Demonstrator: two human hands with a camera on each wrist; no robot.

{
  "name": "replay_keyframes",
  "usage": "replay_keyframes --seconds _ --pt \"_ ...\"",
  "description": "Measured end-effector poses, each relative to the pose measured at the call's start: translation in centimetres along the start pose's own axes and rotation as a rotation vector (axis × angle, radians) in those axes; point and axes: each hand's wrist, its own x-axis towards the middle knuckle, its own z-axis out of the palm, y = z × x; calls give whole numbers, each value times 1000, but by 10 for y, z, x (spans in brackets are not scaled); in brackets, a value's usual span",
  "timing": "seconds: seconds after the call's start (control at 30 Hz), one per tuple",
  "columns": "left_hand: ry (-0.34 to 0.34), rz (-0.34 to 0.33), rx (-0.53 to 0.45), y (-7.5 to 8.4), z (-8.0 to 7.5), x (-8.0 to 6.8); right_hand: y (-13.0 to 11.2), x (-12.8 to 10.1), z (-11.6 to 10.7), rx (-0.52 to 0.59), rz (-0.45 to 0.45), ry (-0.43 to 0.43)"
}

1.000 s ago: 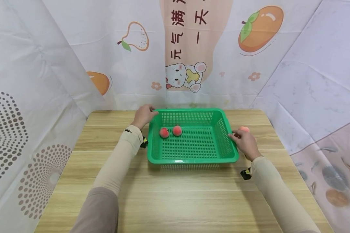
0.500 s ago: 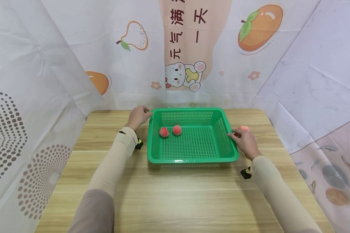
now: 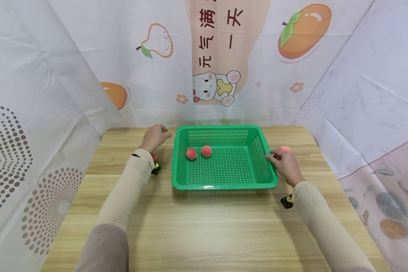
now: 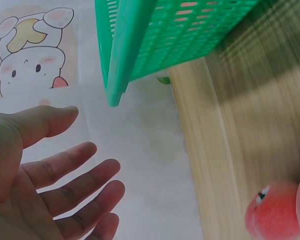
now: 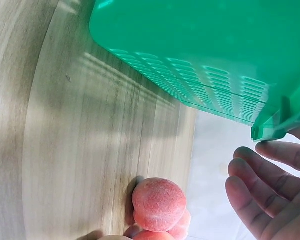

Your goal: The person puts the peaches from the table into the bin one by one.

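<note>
Two sleeved forearms logged nearest the camera, reaching forward over the wooden counter [image 3: 204,226]. Further in, on the right: right hand [image 3: 285,166] found at the right rim of the green basket [image 3: 224,186], fingers loosely extended with the tips at the rim, not wrapped round it; position unchanged from a second ago. Confirmed in the right wrist view, with relaxed fingers [image 5: 255,180] just beside the rim corner. Just beyond that hand, one peach [image 3: 285,149] lying on the counter outside the basket; more of them bunched together in the right wrist view. Inside the basket, two peaches [image 3: 191,153] [image 3: 206,151] resting side by side towards the back left, unmoved. On the left, the one change recorded: left hand [image 3: 153,136], a second ago at the basket's back left corner, now drawn off to the left and clear of the rim, with bare counter between. Palm open, fingers spread and empty, as seen in the left wrist view [image 4: 45,170]. A further peach [image 4: 275,217] noted on the counter near the left wrist. Consequence as judged: basket released on the left, touched on the right only, sitting flat and in the same place on the counter. Beyond, printed fruit backdrop [image 3: 224,56], unaltered.
</note>
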Motion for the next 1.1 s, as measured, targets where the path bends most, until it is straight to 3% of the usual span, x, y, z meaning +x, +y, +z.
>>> replay_keyframes --seconds 0.6,1.1 --pt "-69 -55 74 -18 -6 -3 1 0 0 14 -10 4" --pt "-150 -108 63 -38 -6 -13 3 1 0 12 -3 -7"
